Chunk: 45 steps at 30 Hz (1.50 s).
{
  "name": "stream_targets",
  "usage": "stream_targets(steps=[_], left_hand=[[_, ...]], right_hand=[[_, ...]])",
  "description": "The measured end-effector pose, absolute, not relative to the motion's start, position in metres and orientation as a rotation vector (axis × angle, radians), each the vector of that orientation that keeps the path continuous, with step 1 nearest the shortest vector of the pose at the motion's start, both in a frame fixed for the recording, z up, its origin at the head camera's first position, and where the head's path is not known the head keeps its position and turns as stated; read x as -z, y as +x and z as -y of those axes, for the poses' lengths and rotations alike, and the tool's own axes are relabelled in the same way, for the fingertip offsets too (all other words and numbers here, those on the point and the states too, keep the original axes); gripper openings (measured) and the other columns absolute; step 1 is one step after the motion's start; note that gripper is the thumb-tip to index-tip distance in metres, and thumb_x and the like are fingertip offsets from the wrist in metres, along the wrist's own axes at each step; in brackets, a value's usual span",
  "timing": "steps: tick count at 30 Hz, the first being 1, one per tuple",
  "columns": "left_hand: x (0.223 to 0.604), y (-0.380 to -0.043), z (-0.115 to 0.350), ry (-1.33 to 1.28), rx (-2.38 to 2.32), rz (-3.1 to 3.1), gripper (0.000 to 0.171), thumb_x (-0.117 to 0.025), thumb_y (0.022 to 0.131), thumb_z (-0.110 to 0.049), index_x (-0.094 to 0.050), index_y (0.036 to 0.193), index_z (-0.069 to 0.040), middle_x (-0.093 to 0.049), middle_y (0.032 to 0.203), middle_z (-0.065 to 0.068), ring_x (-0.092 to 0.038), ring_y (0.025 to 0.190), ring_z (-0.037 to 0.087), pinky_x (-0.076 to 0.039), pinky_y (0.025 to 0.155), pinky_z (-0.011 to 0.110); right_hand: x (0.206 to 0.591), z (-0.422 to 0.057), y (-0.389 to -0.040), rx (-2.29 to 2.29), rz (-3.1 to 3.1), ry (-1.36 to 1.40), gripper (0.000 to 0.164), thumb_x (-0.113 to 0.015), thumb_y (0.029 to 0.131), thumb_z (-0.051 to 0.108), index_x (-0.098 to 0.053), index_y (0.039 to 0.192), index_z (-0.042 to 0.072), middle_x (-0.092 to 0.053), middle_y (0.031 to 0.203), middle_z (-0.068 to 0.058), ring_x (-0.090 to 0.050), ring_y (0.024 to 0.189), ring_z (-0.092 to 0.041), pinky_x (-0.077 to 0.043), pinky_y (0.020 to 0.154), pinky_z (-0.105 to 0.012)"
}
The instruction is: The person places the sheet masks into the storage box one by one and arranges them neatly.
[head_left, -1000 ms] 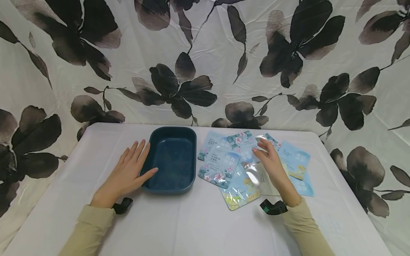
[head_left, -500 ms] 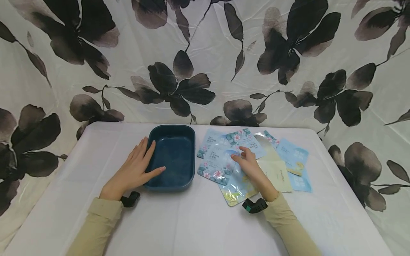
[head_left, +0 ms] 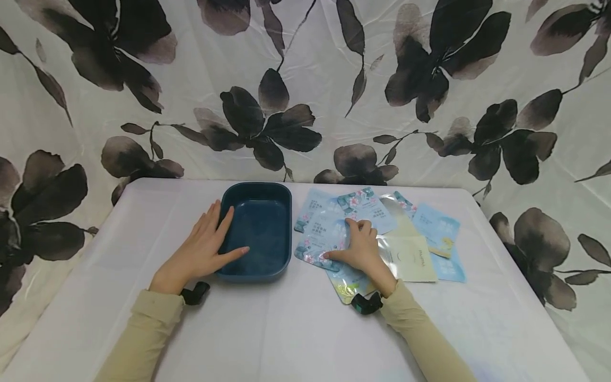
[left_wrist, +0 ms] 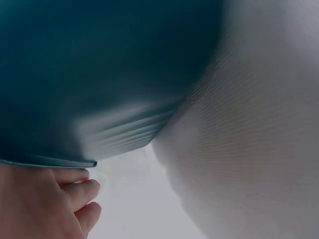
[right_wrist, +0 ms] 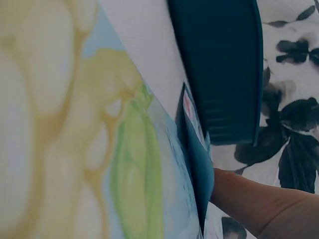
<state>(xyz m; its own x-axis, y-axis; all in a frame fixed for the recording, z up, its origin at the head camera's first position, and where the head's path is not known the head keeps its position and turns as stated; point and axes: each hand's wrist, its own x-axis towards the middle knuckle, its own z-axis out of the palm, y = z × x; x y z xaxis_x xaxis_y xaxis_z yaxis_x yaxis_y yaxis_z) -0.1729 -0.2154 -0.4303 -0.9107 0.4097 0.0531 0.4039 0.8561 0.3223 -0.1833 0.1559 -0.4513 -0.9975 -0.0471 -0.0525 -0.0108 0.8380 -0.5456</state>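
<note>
In the head view my left hand point(head_left: 200, 246) rests at the left rim of a dark blue rectangular tub point(head_left: 258, 228), fingers straight and thumb extended over the near rim. The left wrist view shows several of its fingertips point(left_wrist: 82, 194) beside the tub's edge. My right hand point(head_left: 360, 249) grips a light blue sheet mask packet point(head_left: 320, 239) with pink flowers, thumb on its near side and fingers at its right edge. In the right wrist view that packet point(right_wrist: 197, 164) stands bent beside the thumb point(right_wrist: 239, 194). A yellow-and-blue packet point(head_left: 346, 286) lies partly beneath it.
More flat packets overlap on the table's right half: a flowered blue one point(head_left: 367, 207), a pale green one point(head_left: 412, 260) and a blue one point(head_left: 436, 225). White cloth covers the table point(head_left: 267, 329). A flower-patterned curtain point(head_left: 353, 95) hangs behind it.
My right hand has moved left from above the pale green packet onto the flowered packet, thumb and fingers now at its edges. My left hand has shifted slightly right along the tub.
</note>
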Motion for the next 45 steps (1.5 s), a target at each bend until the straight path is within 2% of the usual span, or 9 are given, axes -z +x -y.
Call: stream_targets(steps=[7, 15, 23, 28, 31, 34, 37, 42, 45], left_hand=[[0.429, -0.178, 0.210, 0.674, -0.514, -3.014, 0.106, -0.052, 0.092, -0.068, -0.003, 0.159, -0.002, 0.018, 0.162, 0.019, 0.015, 0.150, 0.033, -0.003, 0.118, 0.060], [0.428, -0.176, 0.211, 0.642, -0.506, -2.999, 0.105, -0.052, 0.092, -0.067, -0.003, 0.159, -0.002, 0.018, 0.162, 0.020, 0.015, 0.150, 0.034, -0.002, 0.118, 0.060], [0.430, -0.175, 0.212, 0.654, -0.510, -3.010, 0.104, -0.053, 0.093, -0.066, -0.003, 0.159, -0.003, 0.017, 0.162, 0.020, 0.013, 0.150, 0.034, -0.004, 0.118, 0.061], [0.429, -0.172, 0.213, 0.635, -0.539, -3.012, 0.103, -0.054, 0.093, -0.064, -0.004, 0.159, -0.003, 0.016, 0.163, 0.018, 0.011, 0.150, 0.036, -0.005, 0.118, 0.061], [0.429, -0.170, 0.213, 0.631, -0.555, -3.009, 0.103, -0.054, 0.093, -0.064, -0.005, 0.159, -0.003, 0.016, 0.163, 0.018, 0.010, 0.150, 0.036, -0.005, 0.117, 0.062], [0.428, -0.168, 0.214, 0.622, -0.568, -3.001, 0.103, -0.055, 0.093, -0.063, -0.004, 0.159, -0.003, 0.017, 0.163, 0.018, 0.010, 0.150, 0.037, -0.005, 0.117, 0.062], [0.428, -0.169, 0.213, 0.627, -0.584, -3.000, 0.102, -0.055, 0.093, -0.063, -0.004, 0.159, -0.004, 0.017, 0.163, 0.018, 0.010, 0.150, 0.038, -0.005, 0.117, 0.063], [0.428, -0.169, 0.214, 0.638, -0.589, -3.000, 0.101, -0.056, 0.094, -0.061, -0.005, 0.159, -0.003, 0.015, 0.163, 0.020, 0.009, 0.150, 0.039, -0.005, 0.117, 0.063], [0.430, -0.168, 0.215, 0.632, -0.589, -2.992, 0.101, -0.055, 0.094, -0.062, -0.004, 0.159, -0.003, 0.016, 0.163, 0.020, 0.009, 0.149, 0.040, -0.005, 0.117, 0.063]], right_hand=[[0.456, -0.165, -0.187, 0.965, -2.953, -0.011, 0.103, -0.092, 0.067, 0.040, -0.040, 0.149, 0.005, -0.031, 0.137, -0.025, -0.029, 0.121, -0.040, -0.036, 0.099, -0.054], [0.459, -0.161, -0.186, 1.039, -2.980, -0.037, 0.096, -0.094, 0.066, 0.036, -0.050, 0.145, 0.005, -0.040, 0.130, -0.024, -0.033, 0.110, -0.038, -0.035, 0.091, -0.049], [0.458, -0.162, -0.184, 1.134, -2.993, -0.020, 0.079, -0.093, 0.068, 0.025, -0.060, 0.135, -0.001, -0.047, 0.132, -0.026, -0.036, 0.118, -0.042, -0.035, 0.095, -0.055], [0.461, -0.165, -0.188, 1.225, -2.993, -0.038, 0.066, -0.091, 0.070, 0.016, -0.065, 0.128, -0.002, -0.057, 0.130, -0.025, -0.041, 0.119, -0.045, -0.030, 0.097, -0.062], [0.464, -0.166, -0.189, 1.284, -3.017, -0.082, 0.055, -0.088, 0.072, 0.013, -0.069, 0.122, -0.001, -0.064, 0.120, -0.021, -0.045, 0.117, -0.044, -0.028, 0.096, -0.063], [0.467, -0.167, -0.189, 1.339, -3.058, -0.157, 0.042, -0.084, 0.074, 0.008, -0.073, 0.114, 0.000, -0.070, 0.102, -0.014, -0.051, 0.112, -0.040, -0.031, 0.096, -0.062], [0.469, -0.168, -0.190, 1.372, -3.103, -0.224, 0.032, -0.079, 0.075, 0.004, -0.076, 0.107, -0.001, -0.071, 0.087, -0.008, -0.056, 0.107, -0.036, -0.031, 0.094, -0.062], [0.470, -0.164, -0.188, 1.295, -3.100, -0.222, 0.030, -0.081, 0.080, 0.017, -0.076, 0.108, 0.005, -0.070, 0.092, -0.007, -0.050, 0.106, -0.037, -0.026, 0.090, -0.062], [0.469, -0.158, -0.184, 1.125, -3.093, -0.202, 0.046, -0.081, 0.082, 0.034, -0.072, 0.120, 0.011, -0.063, 0.104, -0.009, -0.044, 0.106, -0.037, -0.025, 0.087, -0.059]])
